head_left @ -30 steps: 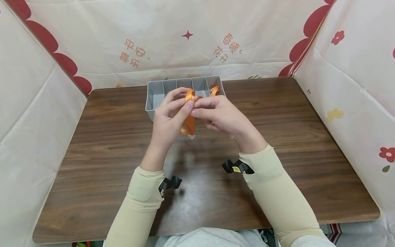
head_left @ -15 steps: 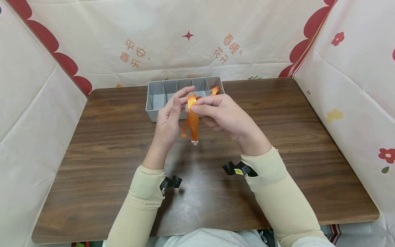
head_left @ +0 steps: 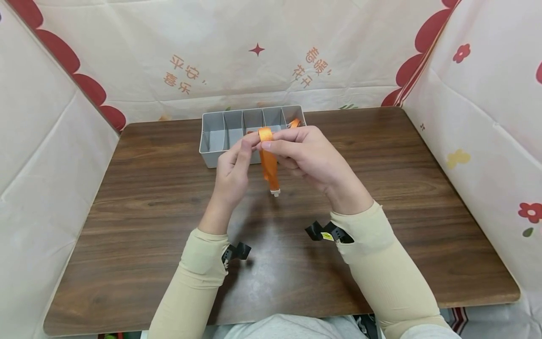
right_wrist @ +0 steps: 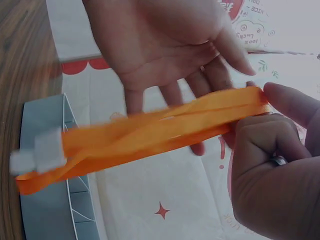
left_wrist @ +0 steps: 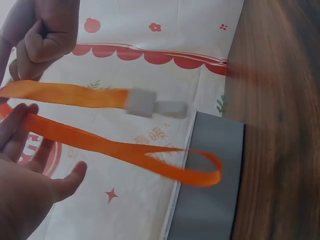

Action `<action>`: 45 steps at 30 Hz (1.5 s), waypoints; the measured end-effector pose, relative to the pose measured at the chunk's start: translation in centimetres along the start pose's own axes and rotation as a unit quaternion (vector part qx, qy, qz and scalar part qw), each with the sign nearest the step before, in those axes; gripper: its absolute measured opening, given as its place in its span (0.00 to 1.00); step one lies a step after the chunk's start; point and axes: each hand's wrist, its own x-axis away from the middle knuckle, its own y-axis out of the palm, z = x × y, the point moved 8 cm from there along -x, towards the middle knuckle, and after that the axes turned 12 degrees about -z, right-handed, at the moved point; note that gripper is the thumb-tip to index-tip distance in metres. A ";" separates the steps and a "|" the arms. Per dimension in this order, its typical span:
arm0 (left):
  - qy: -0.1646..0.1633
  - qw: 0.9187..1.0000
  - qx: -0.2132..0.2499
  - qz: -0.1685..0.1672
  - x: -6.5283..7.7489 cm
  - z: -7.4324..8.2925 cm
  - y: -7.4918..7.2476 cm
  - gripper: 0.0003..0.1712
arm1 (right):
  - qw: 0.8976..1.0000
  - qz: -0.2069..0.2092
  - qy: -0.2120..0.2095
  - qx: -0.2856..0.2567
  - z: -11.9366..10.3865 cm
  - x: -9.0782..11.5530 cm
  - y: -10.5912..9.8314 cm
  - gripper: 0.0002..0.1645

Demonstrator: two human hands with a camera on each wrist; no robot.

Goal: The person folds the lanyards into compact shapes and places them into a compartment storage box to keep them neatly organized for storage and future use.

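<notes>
An orange lanyard [head_left: 269, 165] hangs folded between my hands, with a white plastic clip [head_left: 275, 193] at its lower end. My right hand [head_left: 315, 162] pinches the top of the fold between thumb and fingers, plain in the right wrist view where the strap [right_wrist: 200, 112] runs out from the pinch. The fingers of my left hand [head_left: 230, 176] reach out to the strap with the thumb raised apart from it. In the left wrist view, the fingertips of the left hand [left_wrist: 35, 190] touch the strap, and a loop [left_wrist: 200, 177] dangles free.
Behind the hands, a grey divided box [head_left: 209, 159] stands at the table's far edge. Another orange strap [head_left: 295, 123] lies in its rightmost compartment. The brown wooden table [head_left: 144, 226] has printed cloth walls [head_left: 127, 56] at the back and sides.
My left thumb has come off the lanyard and its fingers have straightened. The right hand now holds the fold alone, and the hanging clip has shifted slightly right and lower.
</notes>
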 end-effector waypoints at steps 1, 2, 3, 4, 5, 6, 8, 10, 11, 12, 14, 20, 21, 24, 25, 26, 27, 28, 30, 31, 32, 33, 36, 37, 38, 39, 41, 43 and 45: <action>0.012 1.000 -0.002 -0.002 -0.1 0.3 0.1 0.45 | 1.000 0.001 0.005 -0.002 0.1 0.0 0.0 0.09; 0.024 1.000 -0.004 -0.005 -0.1 0.6 0.1 0.43 | 1.000 0.002 0.009 -0.003 0.1 0.0 0.0 0.09; 0.034 0.999 -0.009 -0.008 -0.2 0.9 0.2 0.42 | 1.000 0.004 0.011 -0.005 0.2 0.0 -0.1 0.09; 0.042 0.999 -0.013 -0.012 -0.3 1.1 0.3 0.40 | 1.000 0.004 0.012 -0.005 0.2 0.0 -0.1 0.10; 0.047 0.999 -0.019 -0.016 -0.4 1.3 0.4 0.40 | 1.000 0.006 0.012 -0.005 0.3 0.0 -0.1 0.10; 0.046 0.998 -0.026 -0.018 -0.4 1.5 0.4 0.39 | 1.000 0.007 0.012 -0.004 0.3 0.0 -0.1 0.09; 0.040 0.998 -0.036 -0.018 -0.4 1.5 0.4 0.40 | 1.000 0.009 0.010 0.002 0.2 0.1 -0.1 0.09; 0.031 0.998 -0.043 -0.016 -0.2 1.3 0.4 0.41 | 1.000 0.011 0.008 0.005 0.2 0.1 -0.1 0.08; 0.027 0.999 -0.042 -0.014 -0.2 1.2 0.4 0.42 | 1.000 0.012 0.005 0.005 0.1 0.2 -0.1 0.07; 0.025 0.999 -0.040 -0.010 -0.1 1.1 0.4 0.42 | 1.000 0.015 0.000 0.007 0.0 0.2 -0.1 0.07; 0.020 0.999 -0.035 0.002 0.2 0.8 0.3 0.38 | 1.000 0.024 -0.008 0.007 -0.1 0.2 -0.2 0.07; 0.000 1.000 0.016 0.002 0.4 0.2 0.9 0.18 | 0.999 0.046 -0.026 -0.010 -0.6 0.2 -0.4 0.08; -0.008 1.000 0.024 -0.001 0.4 0.1 1.0 0.17 | 0.998 0.047 -0.028 -0.012 -0.6 0.2 -0.4 0.08; -0.025 0.999 0.025 -0.006 0.4 -0.2 1.4 0.17 | 0.998 0.049 -0.033 -0.015 -0.8 0.2 -0.4 0.08; -0.027 0.999 0.023 -0.006 0.4 -0.3 1.5 0.16 | 0.998 0.049 -0.035 -0.014 -0.9 0.2 -0.5 0.08; -0.029 0.999 0.023 -0.005 0.4 -0.4 1.5 0.15 | 0.998 0.050 -0.038 -0.014 -1.0 0.2 -0.5 0.08; -0.029 0.999 0.023 -0.005 0.4 -0.4 1.5 0.15 | 0.998 0.051 -0.040 -0.013 -1.1 0.2 -0.5 0.08; -0.026 0.999 0.020 -0.006 0.4 -0.5 1.6 0.14 | 0.998 0.052 -0.042 -0.017 -1.1 0.2 -0.6 0.08; -0.015 1.000 0.012 -0.008 0.4 -0.5 1.6 0.12 | 0.997 0.052 -0.047 -0.020 -1.3 0.2 -0.6 0.07; -0.010 1.000 0.008 -0.010 0.3 -0.5 1.6 0.12 | 0.997 0.052 -0.048 -0.023 -1.4 0.2 -0.7 0.07; -0.006 1.000 0.005 -0.011 0.3 -0.5 1.6 0.12 | 0.997 0.052 -0.050 -0.025 -1.5 0.1 -0.7 0.07; -0.002 1.000 0.001 -0.013 0.3 -0.5 1.6 0.11 | 0.997 0.053 -0.053 -0.026 -1.6 0.1 -0.7 0.07; -0.003 1.000 -0.005 -0.016 0.4 -0.7 1.6 0.11 | 0.996 0.052 -0.060 -0.033 -1.9 0.0 -0.6 0.08; -0.006 1.000 -0.003 -0.018 0.5 -0.9 1.6 0.11 | 0.996 0.051 -0.062 -0.037 -1.9 -0.1 -0.6 0.08; -0.009 1.000 -0.001 -0.019 0.5 -1.0 1.7 0.11 | 0.996 0.049 -0.062 -0.042 -2.0 -0.2 -0.6 0.07; -0.015 1.000 0.002 -0.021 0.5 -1.1 1.7 0.11 | 0.996 0.048 -0.062 -0.047 -2.0 -0.3 -0.6 0.07; -0.025 0.999 0.008 -0.023 0.6 -1.5 1.7 0.11 | 0.995 0.049 -0.059 -0.057 -1.8 -0.5 -0.6 0.07; -0.034 0.999 0.011 -0.025 0.6 -1.7 1.7 0.11 | 0.995 0.052 -0.056 -0.063 -1.6 -0.7 -0.8 0.07; -0.040 0.999 0.012 -0.025 0.6 -2.0 1.7 0.10 | 0.995 0.055 -0.056 -0.064 -1.5 -0.7 -1.0 0.06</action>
